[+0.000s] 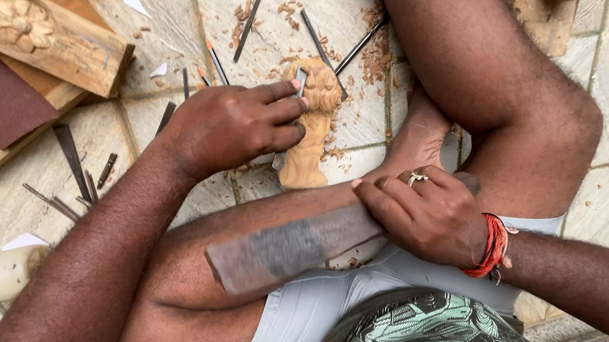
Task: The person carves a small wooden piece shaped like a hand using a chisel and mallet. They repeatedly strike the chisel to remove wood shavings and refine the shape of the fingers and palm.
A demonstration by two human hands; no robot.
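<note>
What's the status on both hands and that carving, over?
Left hand holds chisel on the small wooden carving. Right hand grips wooden mallet. Loose chisels and wood chips around it.

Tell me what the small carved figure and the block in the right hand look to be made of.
Carved figure: pale raw wood, unfinished, with matching chips scattered around it. Block in the right hand: probably wood too, dark, worn and grimy grey-brown, with a smooth, dulled surface; the look leaves it open.

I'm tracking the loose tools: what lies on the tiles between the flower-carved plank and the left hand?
In the head view, several thin chisels and wood shavings lie on the tiles between the flower-carved plank and the left hand.
</note>
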